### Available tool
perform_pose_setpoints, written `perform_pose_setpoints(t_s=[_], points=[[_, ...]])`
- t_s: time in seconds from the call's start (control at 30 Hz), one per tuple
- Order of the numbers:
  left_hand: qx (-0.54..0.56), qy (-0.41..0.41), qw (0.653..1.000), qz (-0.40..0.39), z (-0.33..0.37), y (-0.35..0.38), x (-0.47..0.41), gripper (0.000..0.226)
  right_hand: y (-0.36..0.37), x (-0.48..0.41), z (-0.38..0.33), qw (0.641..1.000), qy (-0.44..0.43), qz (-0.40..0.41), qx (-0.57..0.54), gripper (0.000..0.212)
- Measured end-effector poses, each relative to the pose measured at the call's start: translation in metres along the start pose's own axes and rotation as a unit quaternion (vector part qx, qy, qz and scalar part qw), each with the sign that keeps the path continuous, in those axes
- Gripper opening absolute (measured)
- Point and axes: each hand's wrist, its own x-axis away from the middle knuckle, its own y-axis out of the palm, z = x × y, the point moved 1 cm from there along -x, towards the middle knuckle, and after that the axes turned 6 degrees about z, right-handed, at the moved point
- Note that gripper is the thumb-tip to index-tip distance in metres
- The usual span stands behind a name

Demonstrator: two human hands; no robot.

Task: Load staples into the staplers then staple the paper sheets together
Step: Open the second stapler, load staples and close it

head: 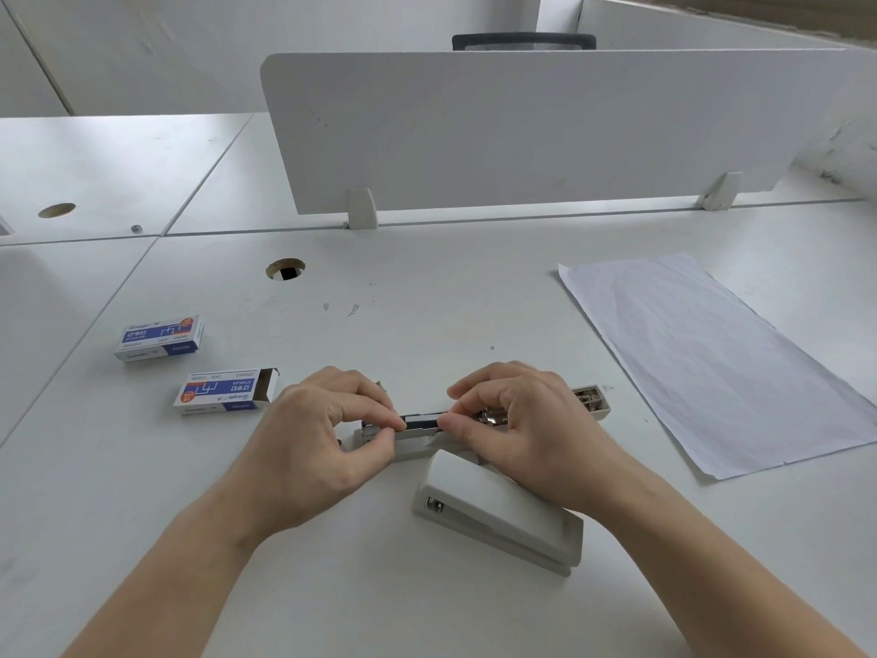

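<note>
A white stapler (591, 400) lies opened flat on the desk, its metal staple channel (422, 424) facing up between my hands. My left hand (327, 434) pinches the left end of the channel with thumb and forefinger. My right hand (517, 420) pinches a strip of staples at the channel's middle; most of the stapler's lid is hidden under it. A second white stapler (493, 510) lies closed just in front, touching my right wrist. An opened blue staple box (223, 391) sits to the left, a closed one (161, 337) farther left. White paper sheets (712, 358) lie at the right.
A white partition (522, 130) stands across the back of the desk. A round cable hole (284, 269) is behind the boxes, another (57, 210) on the far left desk. A black chair back (522, 41) shows beyond the partition.
</note>
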Motion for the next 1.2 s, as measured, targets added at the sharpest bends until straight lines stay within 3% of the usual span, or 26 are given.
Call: perform_pose_setpoints(t_s=[0.23, 0.63, 1.0, 1.2], points=[[0.06, -0.041, 0.997, -0.025, 0.0, -0.004, -0.001, 0.019, 0.001, -0.001, 0.003, 0.999, 0.018, -0.015, -0.04, 0.015], [0.019, -0.058, 0.998, -0.025, 0.003, -0.009, -0.002, 0.018, 0.001, -0.001, 0.0, 1.0, -0.003, -0.015, 0.022, 0.018], [0.06, -0.084, 0.993, -0.05, 0.002, -0.007, -0.002, 0.018, 0.005, -0.003, 0.004, 0.996, 0.042, 0.016, -0.075, 0.006], [0.086, -0.086, 0.992, -0.042, 0.003, -0.005, -0.002, 0.016, 0.006, -0.005, 0.008, 0.993, 0.045, 0.006, -0.107, 0.011]])
